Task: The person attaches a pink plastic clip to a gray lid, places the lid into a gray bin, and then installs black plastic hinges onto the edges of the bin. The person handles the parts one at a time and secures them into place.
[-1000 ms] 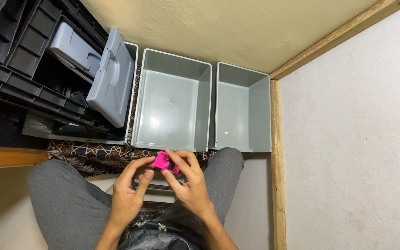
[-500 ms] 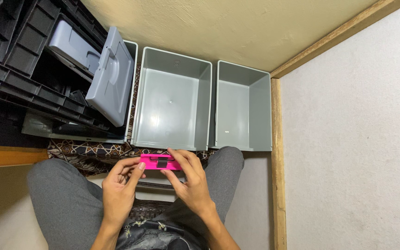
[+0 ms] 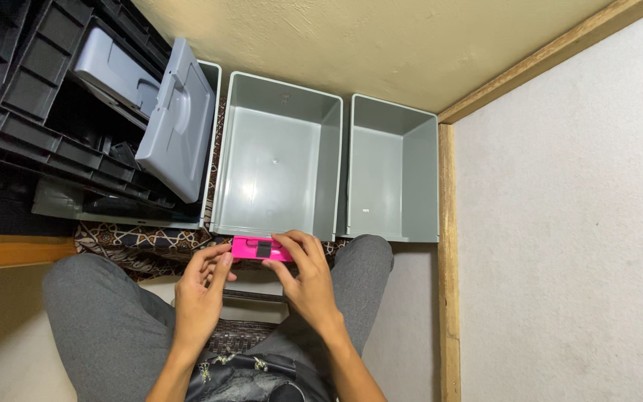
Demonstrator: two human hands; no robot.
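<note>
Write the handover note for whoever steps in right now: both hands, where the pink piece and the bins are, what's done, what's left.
Right hand: grip closed on the pink flat piece, held level just in front of the bins.
Left hand: fingers loose, touching the piece's left end, not clamped.
Middle grey bin and right grey bin: side by side on the floor, nothing in either.
Left: black trays stacked with a grey lid leaning on them.
Done: the piece is in hand.
Left: it has not gone into any bin.

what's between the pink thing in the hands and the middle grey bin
Nothing: in the head view the pink case sits right at the near rim of the middle grey bin, no object between.
</note>
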